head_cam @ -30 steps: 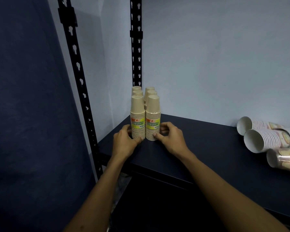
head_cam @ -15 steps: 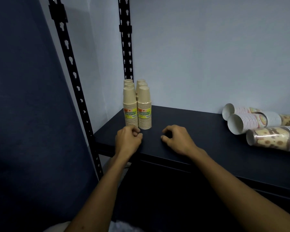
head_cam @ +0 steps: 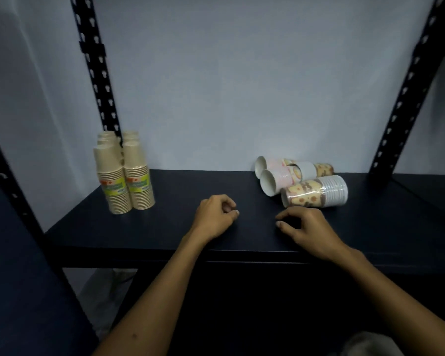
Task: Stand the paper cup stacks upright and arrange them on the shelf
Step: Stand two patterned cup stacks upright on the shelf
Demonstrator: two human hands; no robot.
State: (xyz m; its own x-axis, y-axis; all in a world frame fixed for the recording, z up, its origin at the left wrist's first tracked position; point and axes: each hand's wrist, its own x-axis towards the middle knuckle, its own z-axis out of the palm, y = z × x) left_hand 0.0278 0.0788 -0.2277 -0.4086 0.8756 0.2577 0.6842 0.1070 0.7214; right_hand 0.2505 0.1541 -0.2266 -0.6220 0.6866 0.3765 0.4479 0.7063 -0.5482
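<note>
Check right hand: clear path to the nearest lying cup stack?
Probably yes. The right hand is empty, loosely curled, just in front of the patterned wrapped stack lying on the shelf. Nothing sits between them; the two other lying stacks are behind it.

Both hands are off the tan cup stacks (head_cam: 125, 176) they were gripping; the left hand (head_cam: 214, 216) now sits well right of those stacks, loosely curled and empty; the right hand (head_cam: 305, 227), also curled, is farther right still, just before the lying patterned stacks (head_cam: 303, 182).
</note>
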